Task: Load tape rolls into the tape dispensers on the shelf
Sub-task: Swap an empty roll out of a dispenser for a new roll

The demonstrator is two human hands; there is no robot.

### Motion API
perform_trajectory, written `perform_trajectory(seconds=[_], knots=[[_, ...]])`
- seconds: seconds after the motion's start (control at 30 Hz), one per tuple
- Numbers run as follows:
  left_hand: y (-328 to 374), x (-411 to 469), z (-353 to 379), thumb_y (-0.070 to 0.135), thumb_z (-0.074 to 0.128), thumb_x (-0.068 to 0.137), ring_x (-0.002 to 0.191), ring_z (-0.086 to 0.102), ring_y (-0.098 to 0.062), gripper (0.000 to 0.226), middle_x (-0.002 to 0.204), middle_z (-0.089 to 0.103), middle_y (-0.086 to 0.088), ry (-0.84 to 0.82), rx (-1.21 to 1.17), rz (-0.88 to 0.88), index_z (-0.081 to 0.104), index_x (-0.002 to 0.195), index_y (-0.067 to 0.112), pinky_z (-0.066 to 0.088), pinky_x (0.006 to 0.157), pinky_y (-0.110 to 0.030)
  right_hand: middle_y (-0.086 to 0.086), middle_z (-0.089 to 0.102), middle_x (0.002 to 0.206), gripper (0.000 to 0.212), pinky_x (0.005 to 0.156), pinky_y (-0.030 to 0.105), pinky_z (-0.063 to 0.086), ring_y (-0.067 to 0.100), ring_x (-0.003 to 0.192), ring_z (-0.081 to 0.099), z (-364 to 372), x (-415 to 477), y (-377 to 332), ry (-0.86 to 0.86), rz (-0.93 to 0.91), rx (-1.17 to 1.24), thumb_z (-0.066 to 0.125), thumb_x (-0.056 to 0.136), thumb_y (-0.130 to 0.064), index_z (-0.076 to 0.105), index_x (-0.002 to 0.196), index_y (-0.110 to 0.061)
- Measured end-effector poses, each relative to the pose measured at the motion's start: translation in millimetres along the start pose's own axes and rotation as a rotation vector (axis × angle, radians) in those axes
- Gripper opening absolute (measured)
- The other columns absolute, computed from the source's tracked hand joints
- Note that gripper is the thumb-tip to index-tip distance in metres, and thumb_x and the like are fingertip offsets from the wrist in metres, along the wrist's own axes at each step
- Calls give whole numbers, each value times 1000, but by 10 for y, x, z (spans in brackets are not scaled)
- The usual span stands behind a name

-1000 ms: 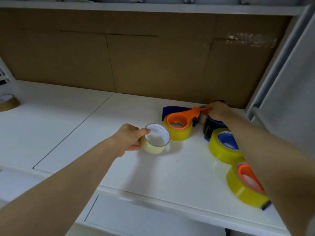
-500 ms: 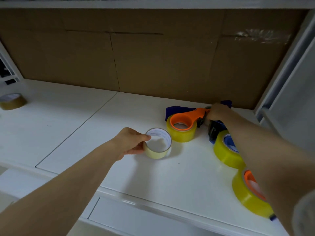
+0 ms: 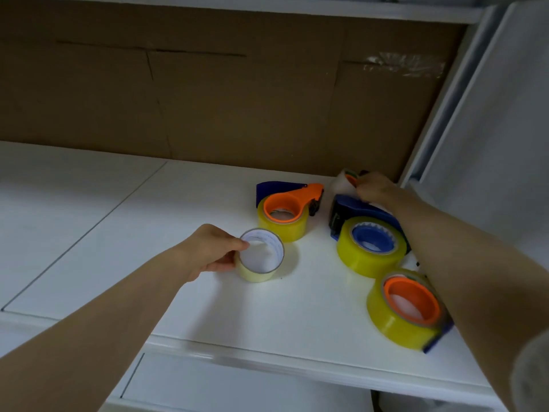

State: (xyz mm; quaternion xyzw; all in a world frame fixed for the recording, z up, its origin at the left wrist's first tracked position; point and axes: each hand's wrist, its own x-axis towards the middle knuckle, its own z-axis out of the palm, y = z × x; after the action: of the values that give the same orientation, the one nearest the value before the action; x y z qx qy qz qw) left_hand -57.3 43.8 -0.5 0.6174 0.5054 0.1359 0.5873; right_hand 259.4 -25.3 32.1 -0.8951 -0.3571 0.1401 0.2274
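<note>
One change: right hand (image 3: 375,189) left orange dispenser (image 3: 297,197).

Illumination: dim, cool and diffuse, falling from above and left of the left hand (image 3: 208,251). The white shelf (image 3: 118,233) reads grey-blue. The cardboard (image 3: 237,99) beyond both hands is dark and low in contrast.

Shadows: soft patches lie on the shelf just right of the left forearm and right of the pale tape roll (image 3: 260,255).

Glare: a clear tape patch (image 3: 407,65) above the right hand (image 3: 375,188) glints.

Blur: the right hand is smeared. The sleeve (image 3: 531,379) nearest the camera is out of focus.

Distortion: straight edges right of the right hand lean.
</note>
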Motion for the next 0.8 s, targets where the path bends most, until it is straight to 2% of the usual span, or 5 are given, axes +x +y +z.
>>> perform_trajectory(seconds=[0.1, 0.33, 0.5, 0.63, 0.8], knots=[[24, 27, 47, 12, 68, 82, 83, 66, -24, 21, 93, 69, -17, -13, 23, 5, 67, 98, -2, 56, 82, -35, 22, 64, 113, 25, 84, 35, 47, 32, 103, 59, -125, -79, 106, 19, -79, -28, 66, 83, -9, 65, 105, 2], [36, 63, 57, 10, 64, 81, 79, 59, -26, 24, 87, 63, -18, -46, 89, 3, 67, 98, -6, 57, 76, -34, 15, 51, 136, 46, 96, 29, 39, 30, 126, 46, -257, -403, 33, 222, -237, -5, 57, 90, -12, 47, 135, -10], [41, 50, 37, 9, 61, 83, 75, 60, -25, 25, 89, 63, -20, -70, 85, -4, 65, 102, -7, 56, 61, -27, -1, 59, 95, 36, 54, 8, 37, 13, 87, 54, -306, -783, -177, 266, -324, 156, 73, 79, -28, 60, 108, -12], [-2, 47, -27, 6, 59, 84, 77, 60, -27, 24, 89, 61, -20, -47, 76, 16, 63, 102, -9, 57, 55, -25, -2, 60, 85, 26, 59, 22, 38, 12, 81, 55, -184, -1149, -311, 205, -383, 177, 79, 71, -27, 62, 88, -17], [-57, -4, -156, 5, 60, 77, 65, 55, -30, 4, 72, 53, -16, 17, 186, 66, 59, 77, 1, 58, 79, -44, -7, 62, 81, 33, 57, 7, 42, 4, 69, 57, -10, -1592, -433, 139, -444, 303, 81, 69, -22, 59, 94, -22]])
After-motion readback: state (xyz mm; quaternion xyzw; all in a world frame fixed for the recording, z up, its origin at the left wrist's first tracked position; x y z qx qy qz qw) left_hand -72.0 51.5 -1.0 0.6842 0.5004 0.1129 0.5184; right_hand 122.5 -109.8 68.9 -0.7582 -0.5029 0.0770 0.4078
